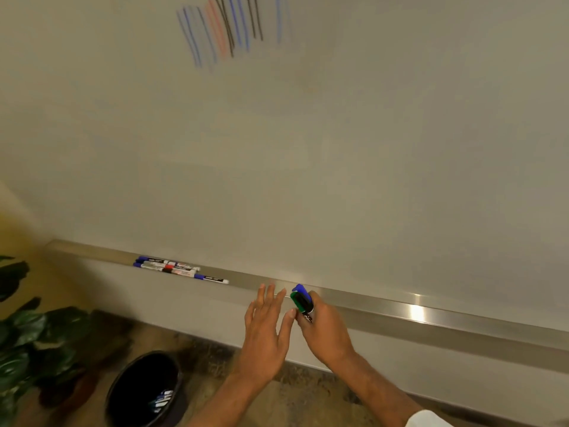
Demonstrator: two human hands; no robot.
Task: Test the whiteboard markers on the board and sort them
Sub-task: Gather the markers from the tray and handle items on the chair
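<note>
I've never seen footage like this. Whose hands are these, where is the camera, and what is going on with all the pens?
There is no machine here. A person wears a camera on the head, so this single picture looks down at their own hands. The left hand is open and holds nothing. The right hand grips a bunch of markers, with blue and green caps showing. In front is a whiteboard with test strokes near the top. Its metal tray carries several loose markers. A black bin on the floor holds more pens.
</note>
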